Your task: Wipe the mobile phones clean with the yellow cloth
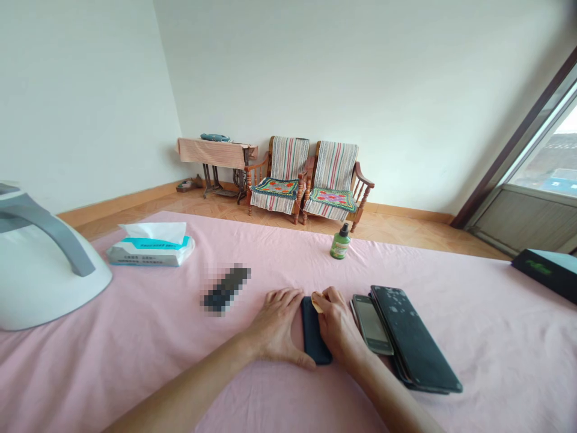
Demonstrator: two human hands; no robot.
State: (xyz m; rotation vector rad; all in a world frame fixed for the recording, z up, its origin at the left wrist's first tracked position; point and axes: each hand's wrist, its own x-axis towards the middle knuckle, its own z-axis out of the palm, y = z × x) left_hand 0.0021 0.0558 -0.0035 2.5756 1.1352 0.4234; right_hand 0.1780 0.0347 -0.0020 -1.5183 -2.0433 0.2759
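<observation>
A dark phone (312,334) lies on the pink tablecloth (135,349) between my hands. My left hand (274,325) rests against its left edge, fingers curled along the side and thumb at its near corner. My right hand (337,325) is closed over its right side and pinches a small yellowish pad (317,302) against the top of the phone. Just right of my right hand lie a smaller grey phone (372,325) and a large black tablet (412,337) speckled with droplets, stacked on other dark devices.
A green spray bottle (340,242) stands behind the phones. A tissue pack (151,245) lies at the left, a white appliance with a grey handle (40,270) at the far left, a dark box (547,272) at the right edge. A blurred dark object (225,288) lies left of my hands.
</observation>
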